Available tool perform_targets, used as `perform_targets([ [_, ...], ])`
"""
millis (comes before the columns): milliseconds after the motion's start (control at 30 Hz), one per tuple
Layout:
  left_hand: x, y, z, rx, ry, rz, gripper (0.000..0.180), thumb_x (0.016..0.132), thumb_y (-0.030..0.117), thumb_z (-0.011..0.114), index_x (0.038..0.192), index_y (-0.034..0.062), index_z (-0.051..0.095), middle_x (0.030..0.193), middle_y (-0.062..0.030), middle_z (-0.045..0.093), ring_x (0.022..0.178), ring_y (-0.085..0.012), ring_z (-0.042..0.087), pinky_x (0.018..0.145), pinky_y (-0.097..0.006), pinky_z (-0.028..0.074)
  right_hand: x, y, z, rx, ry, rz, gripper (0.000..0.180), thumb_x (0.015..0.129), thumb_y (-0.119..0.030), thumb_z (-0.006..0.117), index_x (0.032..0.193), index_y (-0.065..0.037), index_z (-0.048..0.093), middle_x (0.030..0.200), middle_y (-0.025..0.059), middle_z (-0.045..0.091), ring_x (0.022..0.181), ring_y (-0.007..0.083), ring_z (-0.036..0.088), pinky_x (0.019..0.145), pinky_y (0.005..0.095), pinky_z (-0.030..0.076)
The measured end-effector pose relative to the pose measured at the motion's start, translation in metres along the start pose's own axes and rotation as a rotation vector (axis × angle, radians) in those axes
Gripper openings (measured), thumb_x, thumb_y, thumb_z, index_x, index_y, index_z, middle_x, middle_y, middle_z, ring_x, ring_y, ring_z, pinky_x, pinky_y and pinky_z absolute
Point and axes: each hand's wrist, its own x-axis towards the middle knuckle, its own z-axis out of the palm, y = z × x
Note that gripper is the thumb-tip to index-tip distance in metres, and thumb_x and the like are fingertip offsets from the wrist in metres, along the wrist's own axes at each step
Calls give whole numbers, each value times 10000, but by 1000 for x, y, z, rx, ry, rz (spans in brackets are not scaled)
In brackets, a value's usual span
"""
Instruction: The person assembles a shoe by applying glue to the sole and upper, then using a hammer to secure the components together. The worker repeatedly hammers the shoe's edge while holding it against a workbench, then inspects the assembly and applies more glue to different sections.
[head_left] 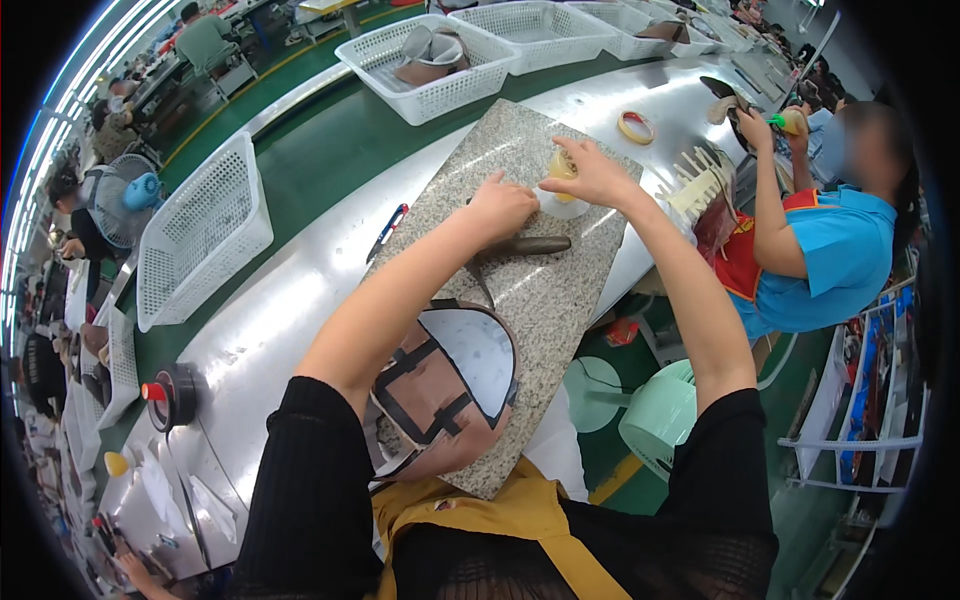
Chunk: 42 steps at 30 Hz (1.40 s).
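Note:
My right hand (600, 178) has its thumb and fingers curved around a small yellowish pot (563, 165), which sits on a pale round base on the speckled stone slab (545, 300). Beside it, my left hand (505, 210) is palm down with curled fingers; anything in them is hidden. Just below the left hand lies a dark-handled hammer (530, 246). Nearer me, a brown bag piece (450, 405) with black strips and a pale lining rests on the slab, partly covered by my left forearm.
A tape roll (636, 127) and a pen-like blue and red tool (388, 232) lie on the metal table (290, 290). White baskets (205, 230) stand beyond its edge. At right, a co-worker in blue (820, 250) works close by. A green fan (660, 415) stands below.

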Motion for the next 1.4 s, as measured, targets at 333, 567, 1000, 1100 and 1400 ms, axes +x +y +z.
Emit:
perform_targets([
  [333, 12, -2, 21, 69, 125, 69, 299, 820, 74, 528, 1063, 173, 671, 1185, 22, 631, 1177, -190, 532, 999, -364, 396, -47, 72, -52, 1119, 78, 403, 610, 837, -471, 654, 1272, -77, 488, 1182, 100, 574, 1073, 217, 591, 890, 352, 528],
  [567, -31, -18, -5, -239, 402, -10, 407, 796, -18, 476, 1145, 127, 627, 1306, -68, 530, 1083, -293, 578, 872, -397, 501, -126, 39, -87, 1640, 46, 197, 531, 922, -414, 569, 1268, -21, 481, 1221, 130, 566, 1089, 251, 583, 884, 362, 536],
  [1000, -269, 61, 3, -294, 179, -82, 501, 839, 546, 573, 1089, 123, 670, 1290, -90, 534, 1192, -277, 502, 1031, -406, 363, -211, -153, 25, 381, 130, -389, 651, 758, -296, 754, 1311, -131, 453, 1182, 128, 519, 1039, 285, 577, 880, 367, 481],
  [1100, -269, 67, 12, -333, 119, -94, 473, 839, 522, 570, 1077, 127, 677, 1287, -86, 536, 1177, -259, 516, 1017, -388, 377, -210, -156, 34, 250, 99, -399, 645, 752, -327, 753, 1298, -154, 457, 1161, 124, 515, 1022, 319, 582, 826, 397, 506],
  [1400, -264, 67, 15, -360, 65, -80, 395, 820, 427, 582, 1028, 112, 698, 1216, -90, 569, 1120, -255, 547, 970, -369, 423, -145, -188, 70, 220, 215, -409, 613, 773, -370, 718, 1287, -161, 456, 1135, 130, 516, 978, 330, 598, 785, 418, 512],
])
